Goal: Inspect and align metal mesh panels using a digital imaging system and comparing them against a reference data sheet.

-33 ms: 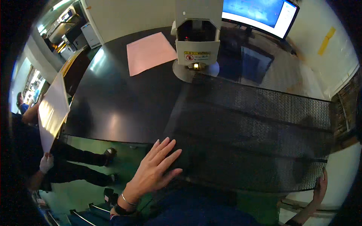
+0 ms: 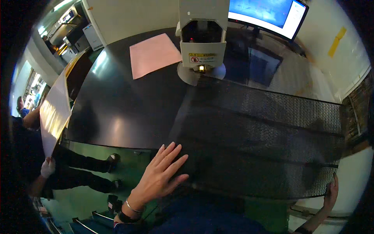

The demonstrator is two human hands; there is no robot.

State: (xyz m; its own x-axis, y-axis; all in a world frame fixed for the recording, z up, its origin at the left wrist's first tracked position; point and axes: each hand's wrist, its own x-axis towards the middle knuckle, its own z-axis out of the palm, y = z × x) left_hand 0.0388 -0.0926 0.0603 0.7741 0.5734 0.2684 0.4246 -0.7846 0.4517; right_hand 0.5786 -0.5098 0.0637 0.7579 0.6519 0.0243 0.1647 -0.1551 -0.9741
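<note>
A large dark, see-through patterned sheet point(image 2: 253, 144) lies over the right part of the black table point(image 2: 120, 101), its upper left corner reaching the machine head. My left hand point(image 2: 157, 175) rests flat at the sheet's near left edge, fingers spread and holding nothing. Over at the near right corner, my right hand point(image 2: 331, 193) is closed on the sheet's edge, its fingers partly hidden. The grey-white machine head point(image 2: 203, 52) stands at the far middle of the table, with a small lit lamp point(image 2: 201, 68) under it.
Left of the machine lies a pink sheet point(image 2: 154, 56). A monitor point(image 2: 269, 13) stands at the back right. At the left a co-worker holds a pale, shiny panel point(image 2: 54, 113) upright, one gloved hand point(image 2: 48, 167) at its lower corner. A wall closes off the right side.
</note>
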